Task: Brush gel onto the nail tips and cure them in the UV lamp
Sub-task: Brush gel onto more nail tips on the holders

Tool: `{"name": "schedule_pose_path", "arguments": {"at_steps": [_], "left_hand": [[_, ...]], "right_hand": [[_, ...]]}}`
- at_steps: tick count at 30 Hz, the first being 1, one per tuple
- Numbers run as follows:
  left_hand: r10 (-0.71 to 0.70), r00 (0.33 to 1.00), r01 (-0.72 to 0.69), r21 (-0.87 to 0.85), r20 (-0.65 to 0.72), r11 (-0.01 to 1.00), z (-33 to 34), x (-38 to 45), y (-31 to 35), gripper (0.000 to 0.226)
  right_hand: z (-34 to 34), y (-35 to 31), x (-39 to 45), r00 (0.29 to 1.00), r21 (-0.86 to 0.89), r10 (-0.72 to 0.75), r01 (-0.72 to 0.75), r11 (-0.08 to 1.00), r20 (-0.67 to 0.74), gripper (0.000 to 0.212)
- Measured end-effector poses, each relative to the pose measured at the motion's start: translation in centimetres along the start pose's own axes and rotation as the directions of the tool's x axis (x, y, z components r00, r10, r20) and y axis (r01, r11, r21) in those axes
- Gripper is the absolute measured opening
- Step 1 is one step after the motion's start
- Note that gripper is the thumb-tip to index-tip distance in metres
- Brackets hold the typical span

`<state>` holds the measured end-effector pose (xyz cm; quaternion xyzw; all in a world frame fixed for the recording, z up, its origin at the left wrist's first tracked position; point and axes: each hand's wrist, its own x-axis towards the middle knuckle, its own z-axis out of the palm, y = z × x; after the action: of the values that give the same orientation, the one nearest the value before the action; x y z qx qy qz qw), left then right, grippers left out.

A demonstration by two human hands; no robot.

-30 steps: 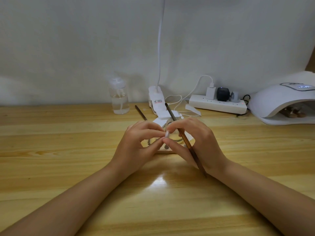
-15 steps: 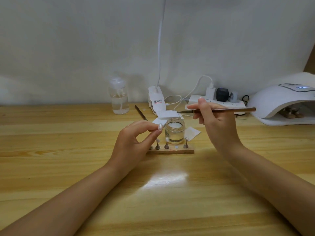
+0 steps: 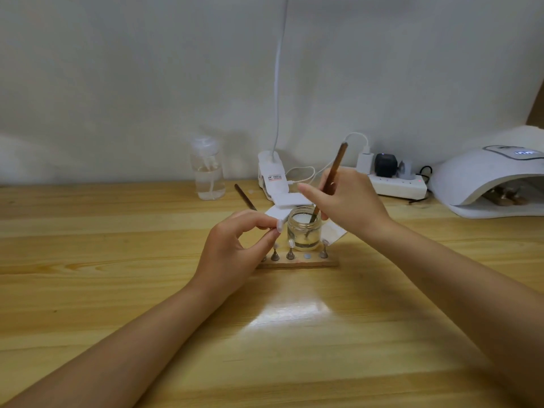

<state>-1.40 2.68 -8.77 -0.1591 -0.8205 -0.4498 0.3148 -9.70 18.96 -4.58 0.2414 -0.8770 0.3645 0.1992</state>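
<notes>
Step in hand: loading gel. Right hand (image 3: 350, 201) grip closed round the brush (image 3: 329, 179), bristle end dipped in the jar (image 3: 303, 229). Left hand (image 3: 235, 245) pinches one nail tip (image 3: 279, 225) just beside the jar, above the stand (image 3: 297, 262) on the desk (image 3: 117, 275). Lamp (image 3: 482, 181) sits far right, something already inside. Next, likely: lift brush, stroke gel onto the pinched tip without flooding the edges.
</notes>
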Motion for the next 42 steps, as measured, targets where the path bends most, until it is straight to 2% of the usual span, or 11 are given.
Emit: {"name": "schedule_pose_path", "arguments": {"at_steps": [3, 6, 10, 13, 16, 26, 30, 34, 39, 42], "left_hand": [[0.0, 1.0, 0.0, 0.001, 0.003, 1.0, 0.0, 0.0, 0.0, 0.014], [-0.006, 1.0, 0.006, 0.002, 0.005, 1.0, 0.0, 0.1, 0.0, 0.013], [-0.013, 1.0, 0.013, -0.003, 0.001, 1.0, 0.0, 0.1, 0.1, 0.018], [-0.023, 1.0, 0.023, 0.002, 0.008, 1.0, 0.0, 0.1, 0.3, 0.02], [-0.032, 0.999, 0.032, -0.004, 0.011, 0.999, -0.1, 0.1, 0.3, 0.021], [-0.053, 0.999, 0.053, -0.004, -0.014, 0.999, -0.1, 0.2, 0.2, 0.03], [-0.079, 0.997, 0.079, -0.006, -0.006, 0.997, -0.1, 0.2, 0.2, 0.028], [-0.103, 0.995, 0.103, -0.012, -0.007, 0.995, -0.1, 0.3, 0.2, 0.027], [-0.124, 0.992, 0.124, -0.007, -0.008, 0.992, -0.1, 0.3, 0.1, 0.026], [-0.127, 0.992, 0.127, 0.012, -0.009, 0.992, -0.1, 0.4, 0.0, 0.028]], "right_hand": [[0.2, -0.1, 0.0, 1.0, -0.009, -0.005, 0.005, 1.0, 0.001, 0.038], [-0.4, 0.1, 0.2, 0.994, 0.085, 0.035, -0.027, 0.996, -0.101, 0.034], [-1.1, 0.7, 0.5, 0.963, 0.232, 0.178, -0.13, 0.964, -0.203, 0.037], [-1.3, 1.1, 0.6, 0.94, 0.347, 0.274, -0.192, 0.918, -0.205, 0.037], [-1.5, 1.6, 0.6, 0.925, 0.379, 0.324, -0.233, 0.896, -0.198, 0.036], [-2.5, 2.7, 0.3, 0.907, 0.422, 0.353, -0.233, 0.876, -0.23, 0.035], [-2.8, 1.9, -0.5, 0.899, 0.535, 0.319, -0.118, 0.836, -0.3, 0.035], [-1.8, 0.3, -2.1, 0.947, 0.64, 0.184, 0.029, 0.768, -0.264, 0.028], [-0.3, -1.4, -3.8, 0.979, 0.635, 0.013, 0.12, 0.763, -0.201, 0.024], [-0.1, -1.9, -4.3, 0.972, 0.602, -0.073, 0.196, 0.775, -0.223, 0.019]]}}
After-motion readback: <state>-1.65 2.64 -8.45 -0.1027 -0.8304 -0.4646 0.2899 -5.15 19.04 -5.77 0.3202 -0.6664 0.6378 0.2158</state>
